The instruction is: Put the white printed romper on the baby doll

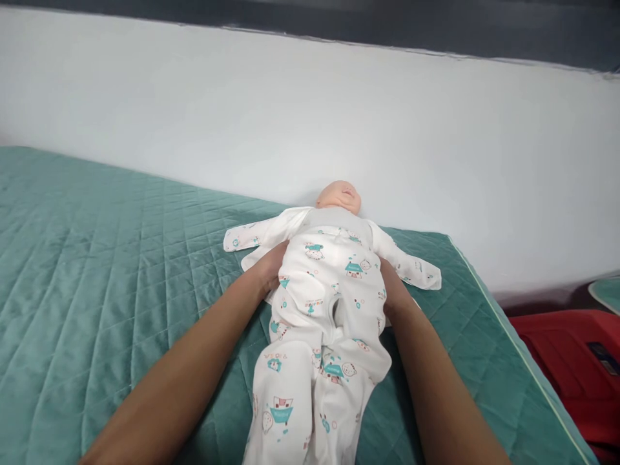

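Observation:
A baby doll [329, 290] lies on its back on a teal quilted mattress [97, 271], head [340, 196] toward the white wall. It wears a white sleepsuit with teal and pink prints, sleeves spread out to both sides. My left hand [268, 268] is tucked against the doll's side under its left-hand sleeve, fingers hidden beneath the body. My right hand [391, 284] presses the opposite side of the torso, fingers also hidden under the cloth. Both forearms reach in from the bottom edge.
A white wall [310, 116] runs right behind the doll's head. The mattress edge [504, 329] drops off at the right, with a red object [566, 361] on the floor beside it. Wide quilted surface stretches to the left.

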Motion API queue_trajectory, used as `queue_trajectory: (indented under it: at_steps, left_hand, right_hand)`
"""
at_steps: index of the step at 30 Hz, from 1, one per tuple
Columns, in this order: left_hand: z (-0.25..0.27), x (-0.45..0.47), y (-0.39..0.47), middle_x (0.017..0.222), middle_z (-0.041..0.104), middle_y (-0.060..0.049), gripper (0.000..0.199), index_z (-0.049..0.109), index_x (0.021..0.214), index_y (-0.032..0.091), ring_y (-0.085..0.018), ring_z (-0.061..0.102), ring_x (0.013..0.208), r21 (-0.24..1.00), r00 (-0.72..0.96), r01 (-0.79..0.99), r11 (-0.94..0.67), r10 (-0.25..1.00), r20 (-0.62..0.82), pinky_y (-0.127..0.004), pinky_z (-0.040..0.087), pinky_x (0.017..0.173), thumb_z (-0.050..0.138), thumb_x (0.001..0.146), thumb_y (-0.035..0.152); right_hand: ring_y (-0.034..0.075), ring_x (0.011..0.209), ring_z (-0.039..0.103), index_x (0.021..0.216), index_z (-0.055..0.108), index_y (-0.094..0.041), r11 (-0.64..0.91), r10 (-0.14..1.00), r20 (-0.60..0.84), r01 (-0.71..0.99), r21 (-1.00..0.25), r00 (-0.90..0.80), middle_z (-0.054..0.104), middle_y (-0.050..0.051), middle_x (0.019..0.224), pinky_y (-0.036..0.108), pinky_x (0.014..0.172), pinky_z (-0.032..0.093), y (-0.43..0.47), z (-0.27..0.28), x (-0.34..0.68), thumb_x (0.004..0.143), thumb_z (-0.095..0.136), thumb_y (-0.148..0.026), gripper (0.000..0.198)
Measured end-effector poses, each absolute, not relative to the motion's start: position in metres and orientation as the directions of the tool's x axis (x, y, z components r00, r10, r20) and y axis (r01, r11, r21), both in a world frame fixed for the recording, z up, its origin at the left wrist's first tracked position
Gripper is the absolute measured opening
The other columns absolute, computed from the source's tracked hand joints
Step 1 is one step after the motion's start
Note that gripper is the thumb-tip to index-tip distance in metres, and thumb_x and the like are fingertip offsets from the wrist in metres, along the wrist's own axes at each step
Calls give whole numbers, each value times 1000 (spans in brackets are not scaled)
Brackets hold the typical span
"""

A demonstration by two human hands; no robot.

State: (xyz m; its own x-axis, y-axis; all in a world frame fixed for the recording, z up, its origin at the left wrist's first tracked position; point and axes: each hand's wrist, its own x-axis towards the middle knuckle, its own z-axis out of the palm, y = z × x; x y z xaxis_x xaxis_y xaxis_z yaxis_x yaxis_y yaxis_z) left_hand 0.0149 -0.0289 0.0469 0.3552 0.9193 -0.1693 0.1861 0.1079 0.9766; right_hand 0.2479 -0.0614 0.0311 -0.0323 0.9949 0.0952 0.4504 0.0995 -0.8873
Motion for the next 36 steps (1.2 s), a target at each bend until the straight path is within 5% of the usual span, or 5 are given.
queue_trajectory:
  at_steps: [3,11,21,29,36]
  left_hand:
    - [49,18,-27,63,65,-8,35,62,74,19,-29,64,82,967,351,37,253,903,-249,-42,50,75,63,66,54]
    - [48,18,-26,67,67,-8,26,57,71,20,-34,64,96,958,291,-5,288,917,-274,-44,51,80,64,67,45]
    - [37,13,-19,85,73,-9,22,60,76,19,-36,57,112,996,307,50,79,947,-91,-45,48,93,63,68,39]
    - [36,8,-20,91,74,-8,29,67,93,17,-30,63,98,996,360,91,17,932,-49,-38,51,82,59,75,39]
    - [52,3,-21,84,73,-10,28,70,81,15,-30,63,93,936,402,323,-136,916,-6,-34,49,75,58,70,38]
  right_hand:
    - [32,94,66,91,75,-20,72,997,83,415,-907,9,75,8,101,44,93,51,-59,32,246,74,66,-49,35]
    - [34,98,65,82,76,-22,59,990,108,430,-901,91,76,9,96,43,95,52,-53,30,245,65,73,-50,33]
    - [34,101,64,97,75,-21,145,978,198,476,-867,64,75,6,98,44,98,49,-58,27,243,68,69,-51,42]
    - [36,95,63,91,74,-17,116,977,201,598,-793,77,75,10,98,42,89,49,-58,27,243,72,64,-42,33]
    - [33,92,64,86,74,-19,106,979,193,633,-767,70,76,9,94,40,86,49,-57,28,248,72,63,-39,27]
